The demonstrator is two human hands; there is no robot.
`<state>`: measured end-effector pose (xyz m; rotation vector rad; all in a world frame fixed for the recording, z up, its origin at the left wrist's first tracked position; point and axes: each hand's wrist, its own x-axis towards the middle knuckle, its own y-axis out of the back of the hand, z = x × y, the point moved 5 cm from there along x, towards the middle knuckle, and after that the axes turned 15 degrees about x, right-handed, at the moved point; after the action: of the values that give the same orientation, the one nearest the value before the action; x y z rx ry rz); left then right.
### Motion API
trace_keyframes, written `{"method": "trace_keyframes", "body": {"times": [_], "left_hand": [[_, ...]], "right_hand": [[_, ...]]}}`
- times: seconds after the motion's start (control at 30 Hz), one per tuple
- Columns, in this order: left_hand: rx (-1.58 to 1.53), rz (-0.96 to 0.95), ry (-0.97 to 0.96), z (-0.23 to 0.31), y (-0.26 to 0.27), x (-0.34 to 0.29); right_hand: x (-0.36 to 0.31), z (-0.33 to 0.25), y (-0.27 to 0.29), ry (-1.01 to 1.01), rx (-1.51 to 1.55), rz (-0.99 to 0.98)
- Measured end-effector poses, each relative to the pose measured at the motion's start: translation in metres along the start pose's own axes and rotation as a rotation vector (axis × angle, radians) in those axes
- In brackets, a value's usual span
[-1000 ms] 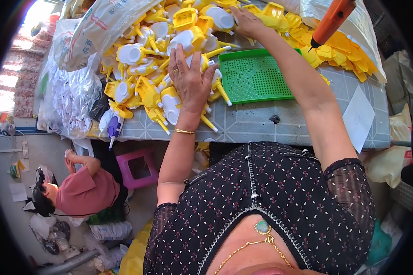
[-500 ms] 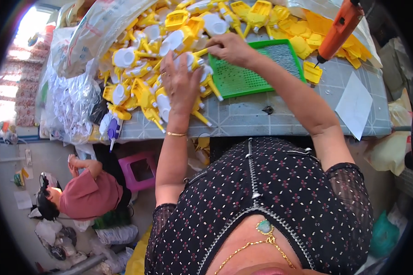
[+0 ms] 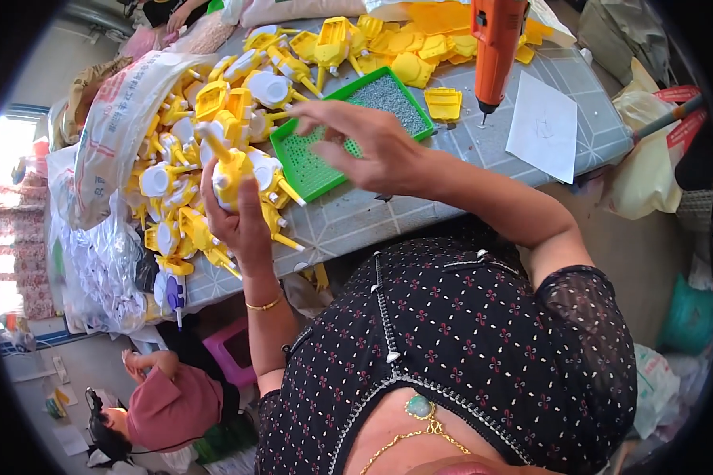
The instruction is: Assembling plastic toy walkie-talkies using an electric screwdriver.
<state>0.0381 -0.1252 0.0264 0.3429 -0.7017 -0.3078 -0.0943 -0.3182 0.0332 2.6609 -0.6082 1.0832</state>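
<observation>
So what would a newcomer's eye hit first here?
The big heap of yellow-and-white plastic parts on the left of the grey patterned table, with one yellow part raised in the left hand. Then the orange stick-shaped power tool, bit down at upper right. Between them sits the shallow green perforated plastic tray, small grey pieces at its upper-right end.

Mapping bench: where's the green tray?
Head view, upper middle: the green tray lies right of the yellow-and-white pile, partly behind the right hand.
</observation>
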Motion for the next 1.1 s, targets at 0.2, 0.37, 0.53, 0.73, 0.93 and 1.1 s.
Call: {"method": "trace_keyframes", "body": {"times": [0.2,0.37,0.53,0.73,0.93,1.1], "left_hand": [[-1.059,-0.367,0.727,0.003,-0.051,-0.047],[-1.331,-0.643,0.889,0.025,-0.099,-0.079],[-1.454,-0.722,0.880,0.026,-0.112,-0.088],[-1.391,-0.609,0.910,0.016,-0.104,-0.096],[-1.091,-0.421,0.711,0.020,-0.107,-0.096],[-0.862,-0.258,0.602,0.032,-0.101,-0.101]], "right_hand": [[-0.086,0.026,0.089,-0.074,-0.405,-0.048],[-0.094,0.047,0.133,-0.076,-0.878,-0.035],[-0.089,0.078,0.147,-0.227,-1.028,-0.192],[-0.086,0.041,0.145,0.013,-0.959,-0.063],[-0.097,0.014,0.084,-0.583,0.204,0.315],[-0.105,0.028,0.037,-0.772,0.550,0.132]]}}
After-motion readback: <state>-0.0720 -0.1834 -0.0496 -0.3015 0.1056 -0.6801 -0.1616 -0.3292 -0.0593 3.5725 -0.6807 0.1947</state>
